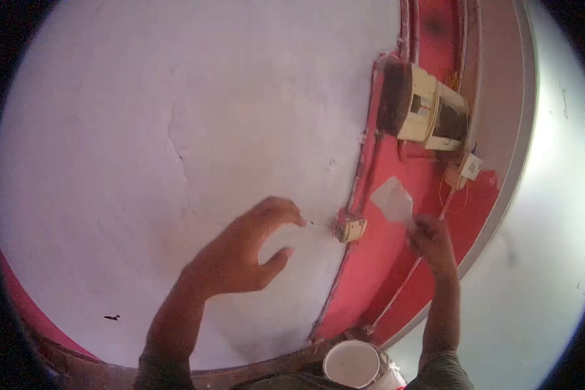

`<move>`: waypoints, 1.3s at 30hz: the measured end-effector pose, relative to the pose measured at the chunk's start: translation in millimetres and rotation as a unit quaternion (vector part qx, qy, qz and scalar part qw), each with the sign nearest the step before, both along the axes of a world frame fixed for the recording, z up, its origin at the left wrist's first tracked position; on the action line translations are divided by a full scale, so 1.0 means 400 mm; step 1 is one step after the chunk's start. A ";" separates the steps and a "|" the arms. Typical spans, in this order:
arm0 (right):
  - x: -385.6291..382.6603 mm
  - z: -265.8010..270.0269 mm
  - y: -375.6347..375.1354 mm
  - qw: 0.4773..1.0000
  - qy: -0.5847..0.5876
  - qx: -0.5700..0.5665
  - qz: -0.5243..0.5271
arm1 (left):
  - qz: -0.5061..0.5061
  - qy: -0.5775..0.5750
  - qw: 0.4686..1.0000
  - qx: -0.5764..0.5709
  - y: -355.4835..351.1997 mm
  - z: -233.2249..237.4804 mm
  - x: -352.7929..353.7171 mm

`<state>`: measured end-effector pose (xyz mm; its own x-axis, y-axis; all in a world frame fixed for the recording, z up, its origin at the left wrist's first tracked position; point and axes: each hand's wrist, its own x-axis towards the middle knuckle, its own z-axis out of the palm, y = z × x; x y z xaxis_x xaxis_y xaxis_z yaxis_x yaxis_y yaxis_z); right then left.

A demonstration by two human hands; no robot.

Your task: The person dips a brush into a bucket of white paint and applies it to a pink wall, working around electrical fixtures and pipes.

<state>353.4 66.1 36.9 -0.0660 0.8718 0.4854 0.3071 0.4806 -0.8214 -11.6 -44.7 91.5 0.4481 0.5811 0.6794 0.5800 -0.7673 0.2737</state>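
My left hand (250, 247) is raised in front of the pale wall (260, 130), its thumb and fingers spread apart in a C shape with nothing between them. To the right, my right hand (432, 244) is closed around the handle of a putty knife (393, 200). The knife's broad blade is whitish and points up and to the left, overlapping the red strip of wall (383, 260) in this view. Between the two hands sits a small cream switch box (352, 229) on the border of the pale and red areas.
Higher on the red wall is a cream and dark electrical box (426, 110), with a smaller white fitting (470, 166) and loose wires below it. A white bucket (351, 363) stands low near my body. A pale, bright wall (526, 273) rises on the right.
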 end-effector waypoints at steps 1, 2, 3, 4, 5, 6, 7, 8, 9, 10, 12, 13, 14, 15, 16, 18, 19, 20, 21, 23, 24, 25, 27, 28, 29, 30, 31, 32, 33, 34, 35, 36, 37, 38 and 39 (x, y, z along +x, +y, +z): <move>-0.013 0.058 0.001 0.999 -0.032 0.038 -0.010 | 0.017 0.008 1.000 0.023 -0.006 0.039 -0.015; -0.027 0.118 0.003 0.995 -0.064 0.076 -0.019 | 0.037 -0.013 0.999 0.026 -0.012 0.072 -0.024; -0.042 0.172 0.012 0.989 -0.095 0.113 -0.029 | 0.056 0.005 0.996 0.064 -0.013 0.107 -0.039; -0.055 0.221 0.027 0.976 -0.122 0.174 -0.054 | 0.075 0.024 0.992 0.101 -0.011 0.144 -0.053; -0.070 0.269 0.041 0.958 -0.149 0.233 -0.079 | 0.095 0.042 0.985 0.138 -0.011 0.178 -0.066; -0.087 0.322 0.054 0.945 -0.167 0.264 -0.101 | 0.104 0.023 0.983 0.153 -0.014 0.212 -0.072; -0.102 0.376 0.065 0.930 -0.184 0.294 -0.123 | 0.118 0.021 0.980 0.161 -0.018 0.245 -0.081; -0.128 0.425 0.065 0.918 -0.191 0.327 -0.120 | 0.131 0.018 0.977 0.167 -0.022 0.274 -0.089; -0.164 0.471 0.059 0.905 -0.199 0.357 -0.117 | 0.145 0.014 0.974 0.171 -0.028 0.298 -0.096; -0.205 0.509 0.047 0.885 -0.197 0.404 -0.120 | 0.171 0.005 0.968 0.185 -0.033 0.315 -0.098; -0.284 0.556 0.053 0.862 -0.205 0.444 -0.134 | 0.195 -0.039 0.955 0.218 -0.028 0.324 -0.107; -0.312 0.570 0.064 0.860 -0.219 0.437 -0.146 | 0.206 -0.062 0.949 0.232 -0.025 0.322 -0.109; -0.337 0.579 0.074 0.858 -0.232 0.429 -0.158 | 0.192 -0.101 0.952 0.217 -0.024 0.315 -0.107; -0.359 0.580 0.097 0.827 -0.281 0.450 -0.188 | 0.183 -0.115 0.955 0.203 -0.023 0.305 -0.105; -0.381 0.572 0.135 0.791 -0.330 0.469 -0.216 | 0.175 -0.129 0.958 0.189 -0.024 0.294 -0.104; -0.430 0.530 0.180 0.768 -0.411 0.433 -0.232 | 0.154 -0.150 0.963 0.161 -0.021 0.266 -0.105; -0.456 0.491 0.186 0.782 -0.442 0.380 -0.222 | 0.140 -0.155 0.967 0.148 -0.019 0.253 -0.107; -0.475 0.448 0.188 0.793 -0.470 0.326 -0.212 | 0.126 -0.160 0.969 0.137 -0.018 0.241 -0.109; -0.484 0.382 0.189 0.782 -0.468 0.348 -0.219 | 0.118 -0.168 0.971 0.124 -0.018 0.232 -0.110; -0.475 0.259 0.161 0.772 -0.496 0.353 -0.182 | 0.101 -0.184 0.972 0.102 -0.019 0.222 -0.114; -0.463 0.229 0.149 0.770 -0.525 0.334 -0.137 | 0.095 -0.183 0.974 0.096 -0.017 0.220 -0.118; -0.448 0.226 0.139 0.772 -0.535 0.329 -0.100 | 0.090 -0.183 0.975 0.089 -0.015 0.216 -0.122; -0.409 0.216 0.113 0.775 -0.552 0.306 -0.019 | 0.081 -0.183 0.977 0.071 -0.009 0.206 -0.130; -0.388 0.239 0.144 0.749 -0.588 0.305 -0.026 | 0.078 -0.184 0.978 0.066 -0.004 0.199 -0.133; -0.368 0.261 0.176 0.721 -0.622 0.304 -0.031 | 0.074 -0.187 0.977 0.066 -0.001 0.197 -0.135; -0.350 0.305 0.202 0.658 -0.668 0.345 -0.040 | 0.073 -0.185 0.978 0.064 -0.002 0.194 -0.137; -0.357 0.363 0.197 0.742 -0.595 0.307 -0.032 | 0.072 -0.183 0.979 0.060 -0.005 0.189 -0.138; -0.368 0.436 0.177 0.776 -0.559 0.288 -0.036 | 0.071 -0.182 0.979 0.059 -0.007 0.185 -0.139; -0.379 0.509 0.158 0.809 -0.520 0.271 -0.039 | 0.064 -0.188 0.978 0.059 -0.009 0.180 -0.140; -0.388 0.563 0.164 0.801 -0.507 0.316 -0.044 | 0.058 -0.194 0.978 0.058 -0.010 0.171 -0.139; -0.396 0.617 0.171 0.790 -0.493 0.361 -0.050 | 0.051 -0.198 0.977 0.057 -0.012 0.161 -0.138; -0.393 0.661 0.192 0.771 -0.454 0.444 -0.049 | 0.035 -0.207 0.976 0.048 -0.014 0.147 -0.134; -0.396 0.715 0.215 0.730 -0.444 0.514 -0.074 | 0.026 -0.205 0.977 0.046 -0.016 0.130 -0.129; -0.404 0.767 0.231 0.683 -0.431 0.581 -0.100 | 0.016 -0.202 0.978 0.047 -0.017 0.113 -0.122; -0.417 0.805 0.227 0.652 -0.387 0.637 -0.142 | 0.006 -0.202 0.978 0.046 -0.017 0.095 -0.115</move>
